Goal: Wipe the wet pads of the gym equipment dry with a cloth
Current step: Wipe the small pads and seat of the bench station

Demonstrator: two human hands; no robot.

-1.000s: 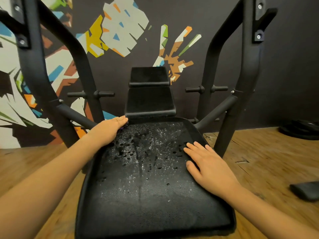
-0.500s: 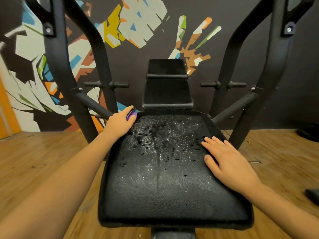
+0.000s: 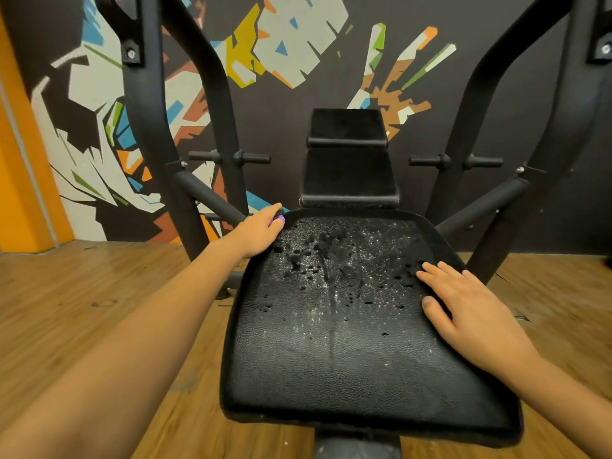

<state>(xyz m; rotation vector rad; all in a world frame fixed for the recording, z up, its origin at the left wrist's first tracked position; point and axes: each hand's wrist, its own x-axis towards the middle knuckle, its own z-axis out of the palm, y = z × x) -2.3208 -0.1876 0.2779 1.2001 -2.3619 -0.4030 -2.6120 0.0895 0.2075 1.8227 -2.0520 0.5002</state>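
1. The wet seat pad [image 3: 331,342] fills the centre and lower right, with droplets beading its upper half.
2. The left hand [image 3: 261,231] covers the pad's upper-left corner. Only a purple sliver [image 3: 279,221] peeks from under its fingers, and I cannot tell whether they grip it.
3. The right hand [image 3: 470,313] lies flat on the pad's right edge, fingers straight, holding nothing.

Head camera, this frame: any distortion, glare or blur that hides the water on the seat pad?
Head view: wide-angle stretch swells the forearms at the bottom corners; droplets on the seat pad glint sharply, without washed-out glare; shadows soft; the purple scrap in the left hand is too small to identify.
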